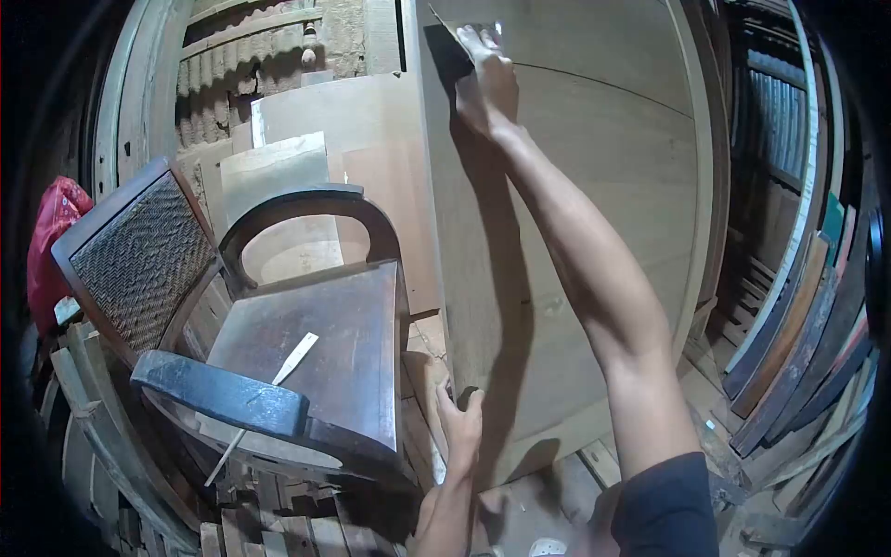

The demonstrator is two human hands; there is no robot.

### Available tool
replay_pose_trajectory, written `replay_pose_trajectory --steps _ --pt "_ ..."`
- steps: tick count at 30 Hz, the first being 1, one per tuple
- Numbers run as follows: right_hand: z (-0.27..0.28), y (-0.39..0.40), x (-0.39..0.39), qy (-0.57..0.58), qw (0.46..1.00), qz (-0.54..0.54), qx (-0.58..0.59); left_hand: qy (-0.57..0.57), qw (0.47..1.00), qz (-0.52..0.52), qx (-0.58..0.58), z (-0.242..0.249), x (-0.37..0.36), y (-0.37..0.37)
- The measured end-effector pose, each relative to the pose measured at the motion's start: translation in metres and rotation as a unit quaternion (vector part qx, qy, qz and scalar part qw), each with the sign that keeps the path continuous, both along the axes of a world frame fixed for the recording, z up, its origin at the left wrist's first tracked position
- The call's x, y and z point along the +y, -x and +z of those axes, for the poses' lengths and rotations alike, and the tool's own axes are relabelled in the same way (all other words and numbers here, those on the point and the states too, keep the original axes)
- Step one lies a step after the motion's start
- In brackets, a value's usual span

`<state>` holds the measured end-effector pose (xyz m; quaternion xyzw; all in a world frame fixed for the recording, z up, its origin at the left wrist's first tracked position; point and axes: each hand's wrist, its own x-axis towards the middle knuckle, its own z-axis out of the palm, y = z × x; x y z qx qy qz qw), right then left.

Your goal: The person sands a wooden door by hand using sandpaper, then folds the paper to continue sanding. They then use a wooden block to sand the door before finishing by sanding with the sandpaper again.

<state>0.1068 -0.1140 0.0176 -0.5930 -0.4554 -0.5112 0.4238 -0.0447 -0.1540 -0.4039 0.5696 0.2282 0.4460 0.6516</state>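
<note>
A large wooden panel (594, 232) stands upright in front of me, with a thin dark line across its upper part. High at its left edge, my right hand (490, 82) is closed on a thin flat piece (447, 26), whose edge sticks out past the fingers and casts a shadow on the wood. My left hand (460, 432) is low at the panel's left edge, its thumb and fingers curled around a small dark thing (465, 398); I cannot tell what it is.
A dark wooden armchair (316, 316) with a woven back stands left, a pale flat stick (295, 359) lying across its seat and arm. Boards (278, 195) lean behind it. A red bag (58, 246) is far left. Several planks (789, 325) lean at right.
</note>
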Motion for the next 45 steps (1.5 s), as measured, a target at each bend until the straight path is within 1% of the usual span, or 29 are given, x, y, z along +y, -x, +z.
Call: replay_pose_trajectory --steps 1,2,3,5,7,8,9,11,13,14,15,16,18,19,20,22,23,24,26,28,30,33,35,36,38,41,42,43,45 --pt "-0.003 -0.003 0.005 -0.048 0.999 0.005 0.002 0.009 1.0 -0.006 -0.004 0.004 -0.001 0.003" --pt "-0.018 0.002 0.002 -0.021 0.998 0.045 -0.036 0.012 1.0 -0.024 -0.001 0.011 -0.004 0.009" --pt "-0.033 0.001 0.003 0.01 0.982 0.04 -0.184 0.015 0.999 -0.042 0.001 0.023 -0.006 0.014" --pt "-0.075 0.0 -0.015 0.169 0.93 0.041 -0.323 0.021 0.998 -0.062 0.004 0.029 -0.009 0.021" --pt "-0.082 -0.006 -0.044 0.272 0.885 0.044 -0.374 0.02 0.998 -0.063 0.006 0.032 -0.007 0.022" --pt "-0.085 -0.006 -0.05 0.199 0.928 0.032 -0.312 0.041 0.996 -0.074 -0.01 0.038 -0.007 0.025" --pt "-0.084 -0.002 -0.055 0.116 0.975 0.061 -0.18 0.025 0.998 -0.056 0.007 0.035 -0.006 0.021" --pt "-0.106 -0.017 -0.052 0.043 0.994 -0.014 -0.096 -0.006 0.999 -0.021 0.049 0.019 -0.005 0.013" --pt "-0.132 -0.012 -0.062 0.12 0.961 0.002 -0.248 -0.001 0.998 -0.031 0.061 0.03 -0.003 0.022" --pt "-0.142 -0.019 -0.073 0.23 0.918 0.025 -0.322 0.006 0.997 -0.036 0.061 0.037 -0.005 0.024" --pt "-0.14 -0.02 -0.08 0.277 0.896 0.045 -0.345 0.014 0.997 -0.044 0.062 0.04 -0.007 0.024" --pt "-0.138 -0.021 -0.086 0.216 0.936 0.049 -0.275 -0.004 0.999 -0.03 0.021 0.027 -0.001 0.014" --pt "-0.143 -0.015 -0.083 0.083 0.991 0.033 -0.103 -0.008 0.999 -0.016 0.039 0.024 -0.004 0.012" --pt "-0.153 -0.015 -0.08 0.099 0.989 0.029 -0.108 -0.034 0.998 0.016 0.055 0.032 -0.009 0.015" --pt "-0.163 -0.013 -0.086 0.175 0.968 0.041 -0.173 -0.036 0.997 0.024 0.062 0.043 -0.017 0.019" --pt "-0.172 -0.017 -0.094 0.331 0.883 0.062 -0.327 -0.056 0.993 0.026 0.099 0.03 -0.008 0.012" --pt "-0.164 -0.027 -0.1 0.341 0.87 0.067 -0.351 -0.063 0.99 0.026 0.121 0.022 -0.006 0.012" --pt "-0.16 -0.021 -0.099 0.247 0.935 0.056 -0.247 0.005 0.999 -0.028 0.035 0.031 -0.006 0.016" --pt "-0.159 -0.012 -0.09 0.071 0.993 0.031 -0.087 0.004 0.999 -0.013 0.037 0.028 -0.004 0.01" --pt "-0.182 -0.012 -0.098 0.235 0.945 0.062 -0.217 -0.043 0.995 0.034 0.082 0.034 -0.012 0.012" --pt "-0.191 -0.015 -0.102 0.365 0.869 0.09 -0.323 -0.047 0.997 0.026 0.056 0.041 -0.011 0.012" --pt "-0.175 -0.022 -0.097 0.144 0.982 0.071 -0.101 -0.037 0.998 0.013 0.041 0.023 -0.008 0.008" --pt "-0.195 -0.021 -0.103 0.236 0.947 0.066 -0.205 -0.051 0.997 0.029 0.047 0.023 -0.011 0.008" --pt "-0.203 -0.021 -0.103 0.272 0.925 0.062 -0.259 -0.082 0.988 0.065 0.112 0.024 -0.012 0.006" --pt "-0.212 -0.023 -0.108 0.376 0.85 0.085 -0.359 -0.073 0.991 0.051 0.096 0.014 -0.004 0.003" --pt "-0.177 -0.019 -0.11 0.217 0.956 0.077 -0.18 -0.078 0.992 0.06 0.074 0.003 0.0 -0.005" --pt "-0.173 -0.024 -0.105 0.101 0.988 0.089 -0.08 -0.091 0.99 0.073 0.081 0.007 -0.003 -0.004" --pt "-0.178 -0.018 -0.101 0.116 0.987 0.049 -0.101 -0.101 0.987 0.087 0.09 0.009 -0.008 -0.001" --pt "-0.204 -0.027 -0.102 0.252 0.933 0.029 -0.256 -0.082 0.991 0.066 0.087 0.008 -0.005 -0.002"
